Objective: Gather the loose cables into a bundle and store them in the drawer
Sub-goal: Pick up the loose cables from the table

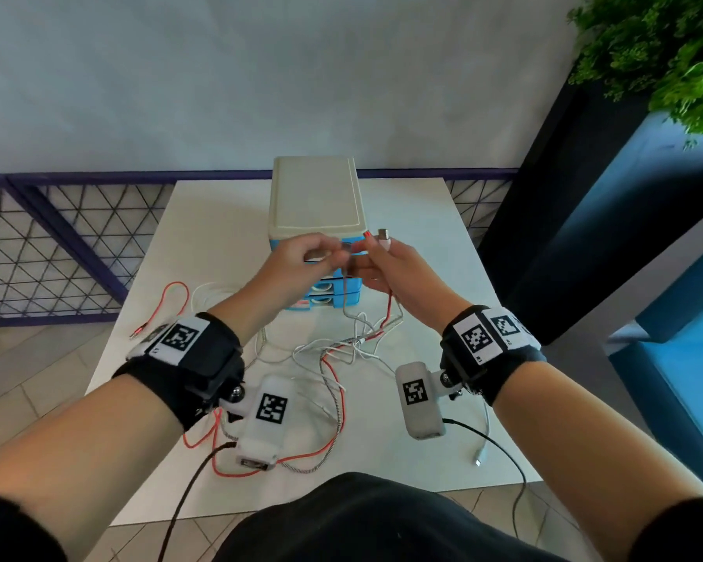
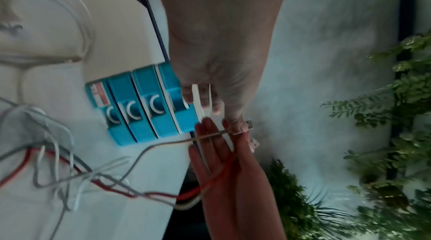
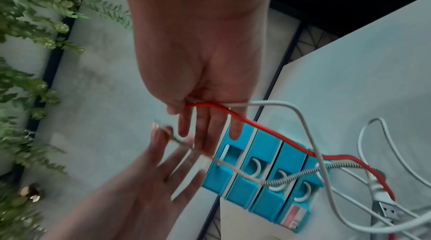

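Both hands are raised in front of the small drawer unit [image 1: 315, 196], whose blue drawers [image 3: 265, 148] look shut. My left hand [image 1: 337, 253] pinches the plug end of a grey braided cable [image 2: 163, 144] between thumb and fingertip. My right hand [image 1: 378, 263], close beside it, grips the ends of a red cable [image 3: 256, 129] and a white cable [image 3: 275, 104]; a metal plug [image 1: 384, 234] sticks up above its fingers. All three hang down into a tangle of cables [image 1: 341, 350] on the white table [image 1: 423, 221].
A loose red cable end [image 1: 177, 294] and a white coil [image 1: 212, 296] lie left of the unit. Another white plug [image 1: 479, 460] rests near the front right corner. A dark mesh railing [image 1: 57, 245] runs behind the table; a plant [image 1: 666, 46] and a blue panel stand to the right.
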A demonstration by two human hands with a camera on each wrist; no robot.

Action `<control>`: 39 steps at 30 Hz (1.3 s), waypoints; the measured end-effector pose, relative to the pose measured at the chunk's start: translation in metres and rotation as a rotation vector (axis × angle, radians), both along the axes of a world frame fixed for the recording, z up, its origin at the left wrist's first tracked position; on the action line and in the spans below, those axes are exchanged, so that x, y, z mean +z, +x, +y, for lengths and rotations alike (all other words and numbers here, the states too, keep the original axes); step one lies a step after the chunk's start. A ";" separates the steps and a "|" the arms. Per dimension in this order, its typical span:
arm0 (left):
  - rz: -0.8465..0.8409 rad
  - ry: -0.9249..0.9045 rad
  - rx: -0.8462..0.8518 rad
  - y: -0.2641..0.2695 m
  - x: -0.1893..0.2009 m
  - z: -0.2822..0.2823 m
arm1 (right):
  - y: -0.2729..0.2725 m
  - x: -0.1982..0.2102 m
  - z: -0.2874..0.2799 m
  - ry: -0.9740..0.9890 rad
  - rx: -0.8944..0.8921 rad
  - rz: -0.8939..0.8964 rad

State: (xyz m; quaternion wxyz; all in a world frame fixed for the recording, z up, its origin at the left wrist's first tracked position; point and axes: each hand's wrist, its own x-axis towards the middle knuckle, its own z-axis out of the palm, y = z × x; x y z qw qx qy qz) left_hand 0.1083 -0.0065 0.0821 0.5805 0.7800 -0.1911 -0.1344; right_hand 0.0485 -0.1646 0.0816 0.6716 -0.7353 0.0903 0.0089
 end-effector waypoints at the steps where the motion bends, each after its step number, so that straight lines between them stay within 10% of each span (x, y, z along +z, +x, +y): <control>1: 0.009 -0.002 0.003 -0.002 0.002 -0.006 | 0.001 0.000 0.005 0.011 0.002 -0.027; 10: 0.304 -0.118 -0.097 -0.009 -0.016 -0.031 | 0.010 -0.006 0.010 0.306 -0.110 -0.051; 25: 0.328 -0.126 -0.244 -0.023 -0.009 -0.053 | 0.019 -0.011 0.005 -0.459 -0.199 -0.163; 31: 0.329 -0.149 -0.122 -0.024 -0.009 -0.057 | 0.020 -0.021 -0.025 0.124 -0.297 -0.057; 34: 0.362 -0.204 -0.128 -0.022 -0.008 -0.052 | 0.024 -0.052 -0.038 -0.423 -0.189 0.065; 39: 0.371 -0.207 -0.156 -0.018 -0.003 -0.042 | 0.012 -0.099 -0.037 -1.249 0.534 0.305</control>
